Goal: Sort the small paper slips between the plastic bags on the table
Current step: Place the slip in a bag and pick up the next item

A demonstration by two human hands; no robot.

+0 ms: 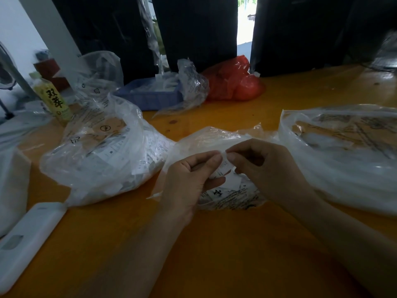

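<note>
From the head camera, both hands meet over the middle plastic bag (217,138), a clear, crumpled bag lying on the orange table (214,254) straight ahead of the person. The left hand (189,179) has its fingers curled and pinches one edge of a small paper slip (223,166) between thumb and forefinger; the right hand (264,166) pinches the opposite edge of the same slip with its fingers also curled, so the slip hangs between the two sets of fingertips just above the middle bag. More printed white slips (227,194) show through that bag below the hands. Left of the middle bag lies a fuller clear bag (101,147), bulging with white printed slips, its near side touching or almost touching the middle bag. Right of the middle bag sits a third clear bag (343,151), printed with dark text, reaching out of the picture's right edge. Beyond the middle bag, toward the far edge of the table, stand a blue plastic basket (148,96) holding white items and a loose clear bag, and next to it a red plastic bag (232,82). Far left of the middle bag stands a yellow-labelled bottle (53,97). Near left of the middle bag, a white phone case (28,239) lies flat on the table.
</note>
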